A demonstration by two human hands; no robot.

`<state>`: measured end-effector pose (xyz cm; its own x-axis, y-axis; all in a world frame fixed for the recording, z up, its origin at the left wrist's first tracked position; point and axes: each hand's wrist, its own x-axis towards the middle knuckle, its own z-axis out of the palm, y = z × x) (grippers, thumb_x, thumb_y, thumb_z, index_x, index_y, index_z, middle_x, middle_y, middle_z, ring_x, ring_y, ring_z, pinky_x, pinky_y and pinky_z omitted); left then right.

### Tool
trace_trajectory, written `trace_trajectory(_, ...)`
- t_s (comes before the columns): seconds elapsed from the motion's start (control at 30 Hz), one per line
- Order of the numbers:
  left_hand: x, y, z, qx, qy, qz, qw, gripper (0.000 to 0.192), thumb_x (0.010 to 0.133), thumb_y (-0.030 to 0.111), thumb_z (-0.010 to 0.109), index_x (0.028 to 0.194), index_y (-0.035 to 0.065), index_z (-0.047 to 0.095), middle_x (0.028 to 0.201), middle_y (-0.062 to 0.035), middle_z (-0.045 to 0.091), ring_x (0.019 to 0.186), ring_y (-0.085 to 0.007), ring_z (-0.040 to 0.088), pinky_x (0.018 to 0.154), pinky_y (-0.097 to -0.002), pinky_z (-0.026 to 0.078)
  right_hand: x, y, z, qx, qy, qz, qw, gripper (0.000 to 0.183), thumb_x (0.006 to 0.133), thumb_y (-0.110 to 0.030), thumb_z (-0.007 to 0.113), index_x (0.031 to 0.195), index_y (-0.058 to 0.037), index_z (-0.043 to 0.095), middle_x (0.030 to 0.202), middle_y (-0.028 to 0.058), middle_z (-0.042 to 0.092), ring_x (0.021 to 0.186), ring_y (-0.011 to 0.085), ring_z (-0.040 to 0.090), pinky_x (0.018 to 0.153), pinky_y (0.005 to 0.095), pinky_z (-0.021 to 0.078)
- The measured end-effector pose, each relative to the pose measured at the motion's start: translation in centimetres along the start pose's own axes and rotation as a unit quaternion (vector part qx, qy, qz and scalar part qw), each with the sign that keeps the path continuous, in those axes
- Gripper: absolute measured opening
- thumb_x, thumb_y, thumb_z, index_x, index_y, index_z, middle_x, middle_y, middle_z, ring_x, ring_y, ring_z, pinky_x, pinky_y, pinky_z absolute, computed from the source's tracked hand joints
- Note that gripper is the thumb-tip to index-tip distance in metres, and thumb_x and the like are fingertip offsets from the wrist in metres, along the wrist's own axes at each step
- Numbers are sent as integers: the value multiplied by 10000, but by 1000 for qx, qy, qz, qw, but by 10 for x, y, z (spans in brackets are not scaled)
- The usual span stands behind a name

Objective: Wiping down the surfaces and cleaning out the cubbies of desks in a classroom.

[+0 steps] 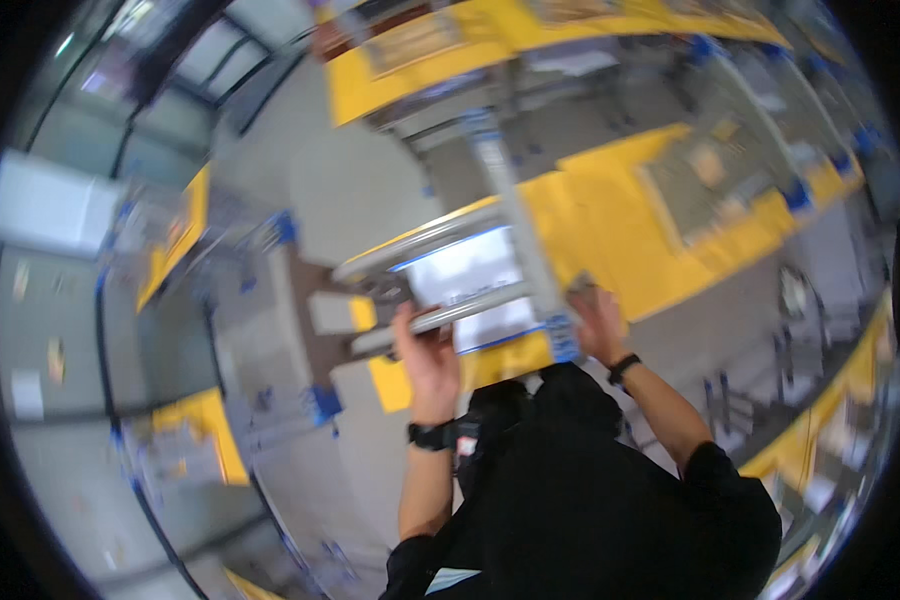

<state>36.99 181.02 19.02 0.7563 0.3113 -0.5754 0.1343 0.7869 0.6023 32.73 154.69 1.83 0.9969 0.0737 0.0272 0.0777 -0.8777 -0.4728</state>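
A grey tubular metal frame point(521, 225) with blue-covered ends stands in front of me, blurred by motion. My left hand point(429, 356) is around its near crosswise tube point(472, 306), with the thumb up on the left side and the fingers partly hidden below. My right hand point(598, 326) is at the right, beside the frame's near blue end point(561, 337). Blur hides whether its fingers grip anything. Between the tubes shows a white sheet point(461, 262) with blue edges and some writing. Both wrists wear dark bands.
A yellow-topped table point(596, 229) extends to the right, bearing a grey board point(712, 180) with small items. Another yellow table point(427, 49) stands at the back. To the left are a dark brown bar point(304, 300) with blue ends and glass partitions point(52, 322).
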Motion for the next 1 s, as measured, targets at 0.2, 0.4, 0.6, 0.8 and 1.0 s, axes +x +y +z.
trace_trajectory(0.2,8,-6,0,12,-104,-72,992,349,828,364,635,875,19,604,834,-94,628,753,-192,592,672,-288,515,-59,-6,5,-68,4,100,993,564,656,-251,673,1197,-247,513,1154,138,410,1024,335,427,822,430,439)
trace_trajectory(0.4,2,-9,21,112,-202,-174,957,468,828,441,617,916,-18,582,797,-82,583,748,-183,558,687,-294,484,-182,-24,7,45,14,381,923,515,679,-236,674,1166,-240,506,1157,177,405,1087,390,403,894,463,418)
trace_trajectory(0.6,25,-13,7,147,-280,-231,920,505,819,486,605,903,-10,566,777,-54,544,720,-148,508,713,-283,451,-347,-117,61,72,96,671,732,525,691,-246,656,1189,-214,493,1132,223,411,1090,433,391,953,475,366)
trace_trajectory(0.8,8,-27,8,150,-331,-271,891,361,862,362,574,861,10,494,801,-37,502,708,-146,450,682,-277,402,-423,-219,88,57,207,788,576,513,691,-205,640,1182,-168,495,1098,231,433,1088,415,407,949,457,361)
trace_trajectory(1.0,-50,-92,7,276,-339,-450,779,155,868,188,526,831,39,506,750,-32,492,687,-139,451,665,-283,398,-449,-283,143,37,314,871,376,537,686,-199,654,1190,-121,486,1103,229,442,1099,411,391,947,449,353)
